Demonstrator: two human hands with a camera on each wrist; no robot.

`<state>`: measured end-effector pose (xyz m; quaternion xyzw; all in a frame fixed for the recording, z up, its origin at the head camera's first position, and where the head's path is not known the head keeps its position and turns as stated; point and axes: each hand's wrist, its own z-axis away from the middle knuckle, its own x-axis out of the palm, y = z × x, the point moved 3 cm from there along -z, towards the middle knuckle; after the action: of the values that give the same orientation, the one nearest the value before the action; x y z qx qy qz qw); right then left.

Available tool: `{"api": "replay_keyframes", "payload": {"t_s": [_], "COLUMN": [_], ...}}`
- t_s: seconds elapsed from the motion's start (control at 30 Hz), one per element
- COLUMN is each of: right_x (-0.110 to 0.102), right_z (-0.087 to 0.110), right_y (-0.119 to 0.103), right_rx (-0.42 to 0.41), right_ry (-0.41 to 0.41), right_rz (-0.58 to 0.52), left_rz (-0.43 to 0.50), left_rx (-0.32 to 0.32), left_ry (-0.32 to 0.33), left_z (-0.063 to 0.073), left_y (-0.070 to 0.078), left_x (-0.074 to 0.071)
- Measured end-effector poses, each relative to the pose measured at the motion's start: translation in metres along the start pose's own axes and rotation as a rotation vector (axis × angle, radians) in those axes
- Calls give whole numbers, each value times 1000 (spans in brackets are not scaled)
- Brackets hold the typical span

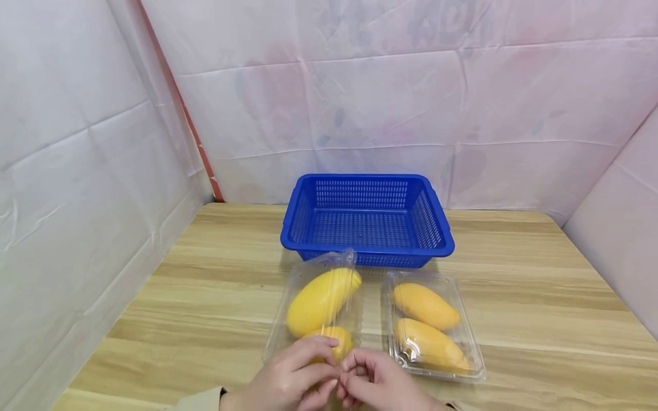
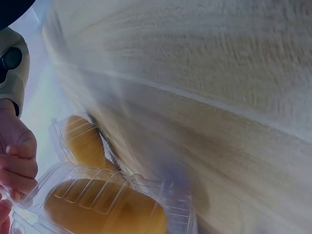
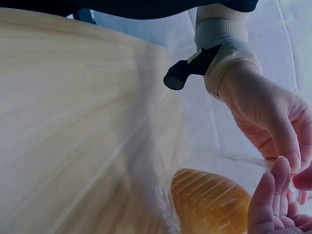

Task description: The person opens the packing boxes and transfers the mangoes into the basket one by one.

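A clear plastic clamshell box (image 1: 351,314) with two yellow mangoes inside lies near me, left of centre. The larger mango (image 1: 319,302) sits toward its far end; my fingers partly cover the nearer mango (image 1: 343,341). At the box's near right corner, my left hand (image 1: 290,374) and right hand (image 1: 382,381) meet, their fingertips pinching the thin plastic edge. In the right wrist view, the left hand (image 3: 270,109) holds the edge from the far side, facing the right hand's fingers (image 3: 265,197). The exact latch is hidden by the fingers.
A second clear box (image 1: 473,337) with two orange-yellow mangoes (image 1: 426,305) rests to the right, its lid down. Behind both boxes stands a blue perforated basket (image 1: 367,250) on the wooden table (image 1: 195,297). Pale cloth sheets (image 1: 380,103) hang around the back and sides.
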<state>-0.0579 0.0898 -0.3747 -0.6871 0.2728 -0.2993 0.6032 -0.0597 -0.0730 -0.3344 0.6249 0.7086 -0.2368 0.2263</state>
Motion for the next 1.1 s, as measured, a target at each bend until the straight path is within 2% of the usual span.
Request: {"api": "replay_keyframes", "payload": {"t_s": [0.2,0.33,0.43,0.57,0.8,0.93,1.1], "right_x": [-1,-2,-3,-3,-2,-3,-3], "right_z": [-4,-6,-6,-5,2,3,1], "right_y": [-7,-10,-11,-11,-8,-9,-12], "right_rx": [7,-10,-31,-39,26,4,-22], "right_ry": [-7,-7,-4,6,43,47,32], "right_rz": [-8,25,64,101,140,194,236], "left_rz": [24,31,28,29,2,-15,-91], "left_rx": [-58,-94,-95,-80,-46,-38,35], "left_ry": [28,43,50,64,104,76,0], "left_z": [4,6,5,1,-4,-5,-16], "left_y": [-2,-5,-6,-5,-5,-7,-16], "left_x": [0,1,-1,-6,-20,-22,-30]}}
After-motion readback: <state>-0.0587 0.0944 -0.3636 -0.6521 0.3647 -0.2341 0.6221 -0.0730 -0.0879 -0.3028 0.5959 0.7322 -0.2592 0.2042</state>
